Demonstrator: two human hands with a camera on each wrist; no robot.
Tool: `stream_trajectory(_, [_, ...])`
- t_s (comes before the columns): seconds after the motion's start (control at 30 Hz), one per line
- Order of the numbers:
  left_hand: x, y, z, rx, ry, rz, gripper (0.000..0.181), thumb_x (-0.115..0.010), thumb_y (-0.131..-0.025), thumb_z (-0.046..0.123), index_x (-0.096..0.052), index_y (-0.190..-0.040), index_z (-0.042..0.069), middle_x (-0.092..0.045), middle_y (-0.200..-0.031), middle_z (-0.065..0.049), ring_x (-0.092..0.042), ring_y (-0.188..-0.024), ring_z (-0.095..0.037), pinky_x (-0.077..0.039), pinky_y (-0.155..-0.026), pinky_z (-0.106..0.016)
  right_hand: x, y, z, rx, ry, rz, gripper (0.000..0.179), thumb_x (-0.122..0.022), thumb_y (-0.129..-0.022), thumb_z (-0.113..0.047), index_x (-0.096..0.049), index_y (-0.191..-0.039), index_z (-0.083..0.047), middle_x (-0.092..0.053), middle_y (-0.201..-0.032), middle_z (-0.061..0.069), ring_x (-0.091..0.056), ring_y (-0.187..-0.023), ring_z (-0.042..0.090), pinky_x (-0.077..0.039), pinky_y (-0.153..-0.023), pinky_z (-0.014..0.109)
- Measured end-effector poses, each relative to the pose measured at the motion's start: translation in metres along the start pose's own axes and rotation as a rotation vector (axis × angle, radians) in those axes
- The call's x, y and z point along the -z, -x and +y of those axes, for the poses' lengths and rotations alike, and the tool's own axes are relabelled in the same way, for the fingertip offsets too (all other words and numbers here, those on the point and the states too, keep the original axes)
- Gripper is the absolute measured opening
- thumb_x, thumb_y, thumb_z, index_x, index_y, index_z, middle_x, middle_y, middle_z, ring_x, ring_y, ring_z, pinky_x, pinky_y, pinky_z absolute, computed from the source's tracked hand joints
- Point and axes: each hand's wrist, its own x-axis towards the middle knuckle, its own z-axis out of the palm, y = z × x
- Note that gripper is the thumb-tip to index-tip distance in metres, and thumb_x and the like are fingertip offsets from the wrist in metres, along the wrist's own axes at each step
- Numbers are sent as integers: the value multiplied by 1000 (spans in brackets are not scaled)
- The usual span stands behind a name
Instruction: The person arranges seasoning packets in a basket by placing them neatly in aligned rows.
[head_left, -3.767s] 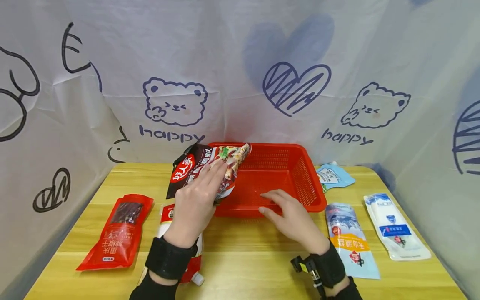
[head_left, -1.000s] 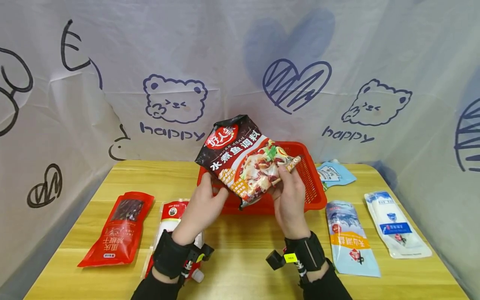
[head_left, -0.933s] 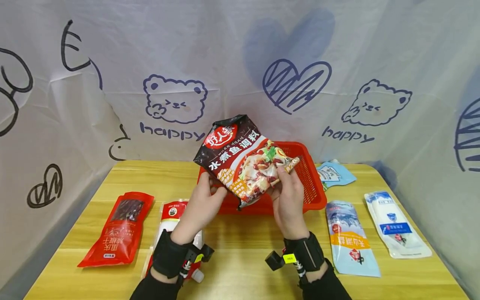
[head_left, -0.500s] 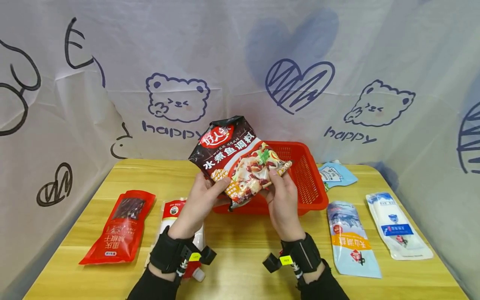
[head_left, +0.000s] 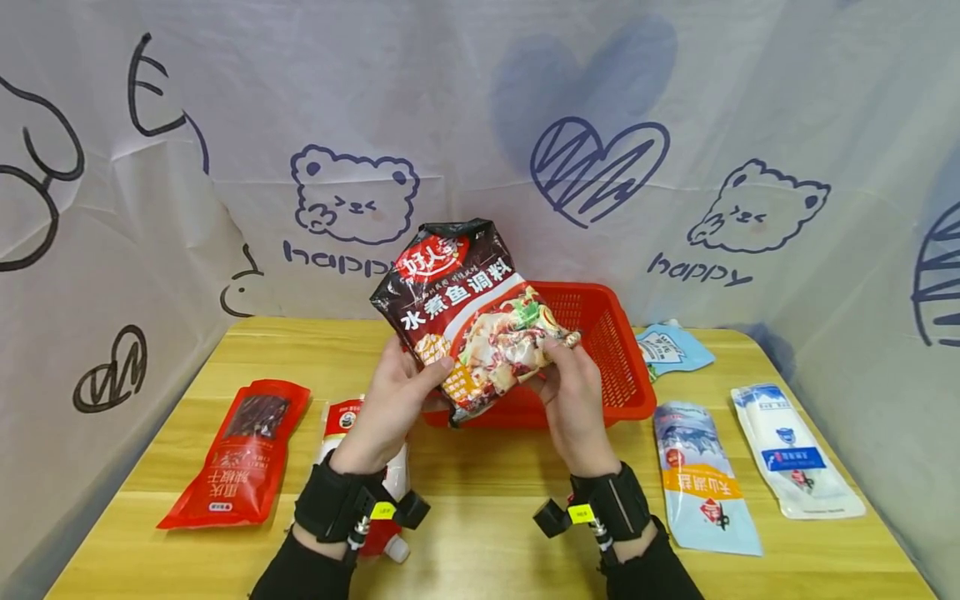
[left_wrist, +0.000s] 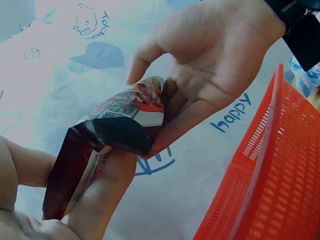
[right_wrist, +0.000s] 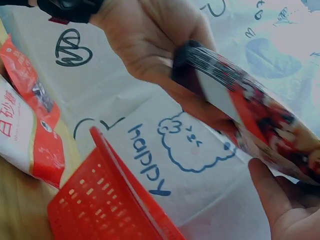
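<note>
A black and red fish-seasoning packet [head_left: 476, 321] is held up in front of the red basket, its printed front facing the head camera. My left hand [head_left: 386, 404] grips its lower left edge, thumb on the front and fingers behind. At the lower right corner my right hand [head_left: 573, 400] pinches the packet, with the thumb on the front. Both wrist views show the packet from its edge, between the left hand [left_wrist: 100, 200] and the right hand [right_wrist: 165, 50]. Some fingers are hidden behind it.
The red plastic basket [head_left: 633, 392] stands at the back middle, partly hidden. A red dried-chilli bag [head_left: 240, 458] and a white-and-red sugar bag [right_wrist: 27, 132] lie left. Right lie a blue-and-orange salt bag [head_left: 705, 479], a white bag [head_left: 795, 454] and a light-blue pouch [head_left: 671, 348].
Earlier my left hand alone had the packet by the basket, with the right hand apart. Now both hands hold it; over the last second it has shifted slightly left and tipped more towards the camera.
</note>
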Motion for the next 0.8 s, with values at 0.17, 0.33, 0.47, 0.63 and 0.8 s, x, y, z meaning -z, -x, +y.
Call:
stream_trajectory(0.17, [9,1,3,-44,-29,-26,64,-59,-104,3,-22,-156,9,-55,-146,-24,-69,-109,-21,-62,-85,-40,9,-5,-6,-17,62,-25,47,-51,-108,-28,-50,-151,-8,-58,-142,9,-63,-117,22,-58,-93,31])
stream_trajectory(0.33, [17,0,5,-82,-37,-80,70,-58,-103,-1,-19,-159,13,-53,-148,-23,-68,-113,-22,-61,-89,-42,19,-8,-13,-37,185,-17,51,-56,-106,-32,-51,-152,-11,-57,-146,3,-57,-125,24,-56,-97,30])
stream_trajectory(0.47, [20,-1,6,-86,-61,-110,71,-59,-103,-2,-20,-161,14,-55,-144,-26,-71,-109,-23,-62,-87,-41,24,-10,-19,-65,334,-45,51,-59,-106,-33,-52,-152,-13,-57,-147,5,-55,-128,24,-53,-100,30])
stream_trajectory(0.63, [22,-2,6,-55,-136,-119,71,-59,-103,-2,-22,-161,13,-58,-139,-27,-70,-100,-22,-63,-82,-37,26,-11,-26,-112,509,-78,52,-62,-105,-28,-51,-152,-10,-56,-150,10,-55,-133,26,-50,-104,30])
stream_trajectory(0.8, [23,-2,7,-42,-200,-138,74,-59,-102,-3,-23,-164,17,-60,-137,-24,-68,-99,-24,-61,-80,-32,29,-11,-29,-153,598,-112,57,-64,-104,-27,-48,-155,-8,-58,-148,15,-58,-130,31,-54,-101,33])
